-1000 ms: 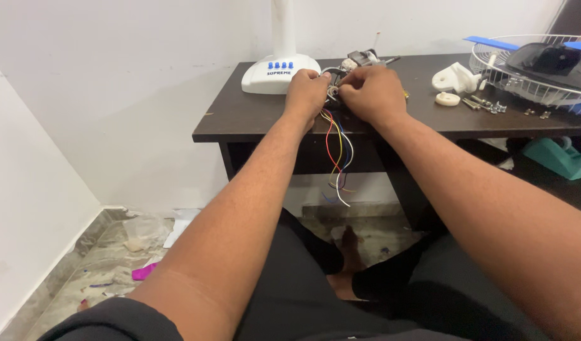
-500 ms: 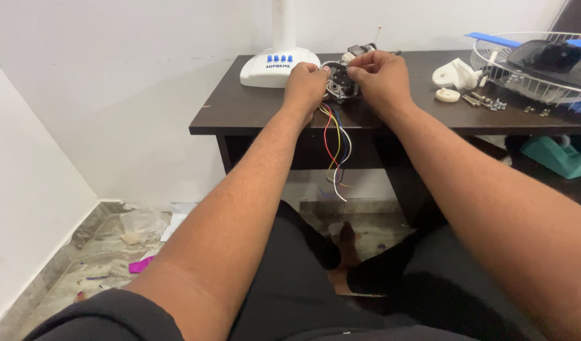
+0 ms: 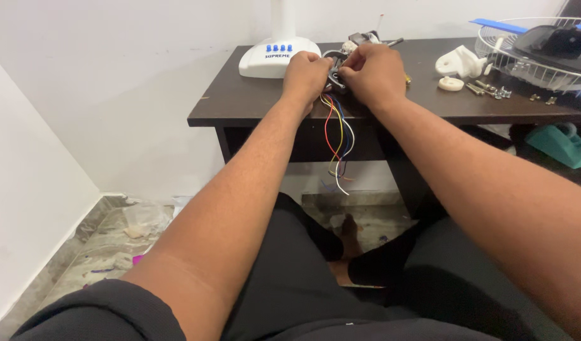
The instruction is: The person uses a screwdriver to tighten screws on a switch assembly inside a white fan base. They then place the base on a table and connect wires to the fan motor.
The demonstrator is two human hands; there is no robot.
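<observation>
Working from the left, we note a white wall and a bare stretch of tiled floor (image 3: 82, 252) with scraps of debris on it, none of it within reach of either hand. Next comes the dark table (image 3: 252, 104), with the white fan base (image 3: 274, 58) standing at its back edge, its row of blue buttons facing us; it sits just beside the work, probably kept close because the wiring belongs near it. Our left hand (image 3: 306, 76) is curled, fingers pinched onto the small dark part (image 3: 334, 72) at the table's front edge. The forearm runs straight out from the shoulder, wrist level, knuckles up. The part lies between both hands and touches both; we judge it is held at the edge so that the wires (image 3: 336, 142) can hang free. Those wires, red, yellow, blue and white, drop from the part over the table front and end loose above the floor. Our right hand (image 3: 375, 76) is likewise clenched on the part from the other side, thumb and fingertips tucked in toward the left hand; the exact finger contact is hidden. Its forearm comes in at a slant from the lower right. Further right lie a white plastic fitting (image 3: 458, 63), a white cap (image 3: 451, 83), a few screws (image 3: 489, 90), and the wire fan guard (image 3: 537, 57), well apart from the hands.
</observation>
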